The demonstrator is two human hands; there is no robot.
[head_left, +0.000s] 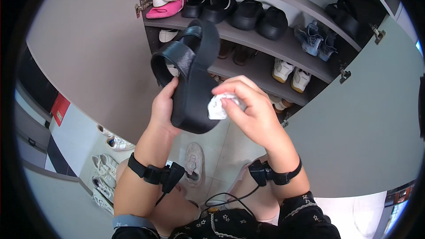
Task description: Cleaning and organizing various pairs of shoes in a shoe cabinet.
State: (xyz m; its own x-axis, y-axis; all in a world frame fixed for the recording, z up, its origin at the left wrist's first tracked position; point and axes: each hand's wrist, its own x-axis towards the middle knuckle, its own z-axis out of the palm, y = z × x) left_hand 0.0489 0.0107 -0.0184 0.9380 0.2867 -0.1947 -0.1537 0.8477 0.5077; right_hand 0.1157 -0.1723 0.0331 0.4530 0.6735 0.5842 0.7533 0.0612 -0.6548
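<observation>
A black thick-soled sandal with shiny straps is held up, tilted, in front of the shelves. My left hand grips it from the left, thumb near the strap opening; the other fingers are hidden behind it. In my right hand is a crumpled white tissue, pinched between thumb and fingers. The tissue lies against the right side of the thick sole, near its lower end.
An open shoe cabinet holds black slippers, a pink shoe, blue-grey shoes and white sneakers. Its left door and right door stand open. White shoes lie on the floor at left.
</observation>
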